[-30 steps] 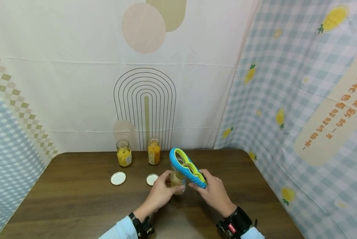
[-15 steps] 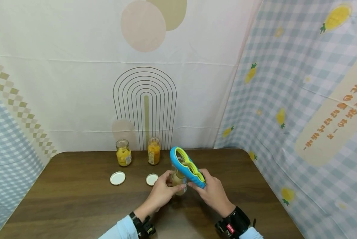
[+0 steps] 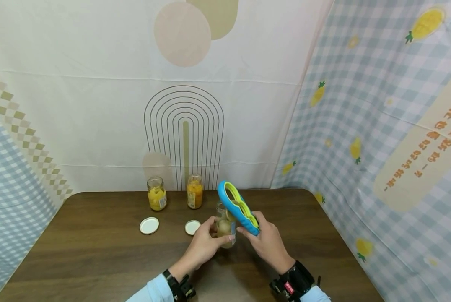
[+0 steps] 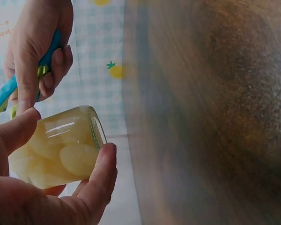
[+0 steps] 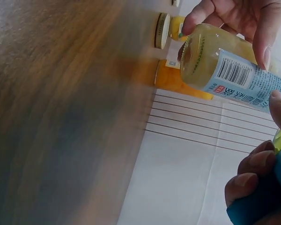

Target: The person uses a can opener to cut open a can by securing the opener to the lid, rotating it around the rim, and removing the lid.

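Note:
My left hand (image 3: 204, 242) grips a glass jar of pale fruit pieces (image 3: 224, 228), thumb on the near side and fingers round the back. In the left wrist view the jar (image 4: 68, 150) shows its base and the pale chunks inside. A blue label with a barcode faces the right wrist view on the jar (image 5: 234, 70). My right hand (image 3: 267, 241) holds the handle end of a blue and green jar opener (image 3: 239, 209). The opener's looped end slants up at the jar's mouth, partly covering it; whether a lid sits in the loop I cannot tell.
Toward the back of the brown table (image 3: 97, 256) stand an uncovered jar of yellow fruit (image 3: 156, 197) and a jar of orange fruit (image 3: 194, 193). Two white lids lie in front of them, a left lid (image 3: 149, 225) and a right lid (image 3: 192, 227). Cloth hangs behind and at both sides.
The jar opener has shifted slightly up and to the right, uncovering more of the jar's glass mouth. My left hand stays nearly in place around the jar.

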### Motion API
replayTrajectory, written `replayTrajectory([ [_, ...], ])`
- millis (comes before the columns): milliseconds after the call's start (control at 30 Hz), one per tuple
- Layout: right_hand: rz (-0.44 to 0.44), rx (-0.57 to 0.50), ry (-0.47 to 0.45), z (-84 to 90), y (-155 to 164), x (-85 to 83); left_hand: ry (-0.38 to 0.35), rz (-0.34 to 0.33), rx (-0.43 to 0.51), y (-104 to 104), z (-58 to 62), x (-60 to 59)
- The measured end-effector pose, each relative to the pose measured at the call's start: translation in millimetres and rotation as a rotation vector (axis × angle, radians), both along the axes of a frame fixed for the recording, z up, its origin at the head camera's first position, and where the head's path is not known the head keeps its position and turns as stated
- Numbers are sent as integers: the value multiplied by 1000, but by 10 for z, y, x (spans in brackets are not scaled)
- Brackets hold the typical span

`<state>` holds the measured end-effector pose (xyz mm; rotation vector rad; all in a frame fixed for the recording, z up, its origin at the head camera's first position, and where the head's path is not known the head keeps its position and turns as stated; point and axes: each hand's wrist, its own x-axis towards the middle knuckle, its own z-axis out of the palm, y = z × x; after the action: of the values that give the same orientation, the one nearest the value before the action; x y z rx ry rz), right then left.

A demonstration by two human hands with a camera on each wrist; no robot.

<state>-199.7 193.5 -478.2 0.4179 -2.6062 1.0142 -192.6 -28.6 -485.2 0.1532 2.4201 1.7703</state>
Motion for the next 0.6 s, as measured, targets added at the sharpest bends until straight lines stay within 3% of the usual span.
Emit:
replayTrajectory([
  [400,44,-59,-68,75,-29,-21,70,18,-82,-28,-19,-15],
  [600,61,-30,-79,85,-24,-62,95,23,-105,-29,-50,-35],
])
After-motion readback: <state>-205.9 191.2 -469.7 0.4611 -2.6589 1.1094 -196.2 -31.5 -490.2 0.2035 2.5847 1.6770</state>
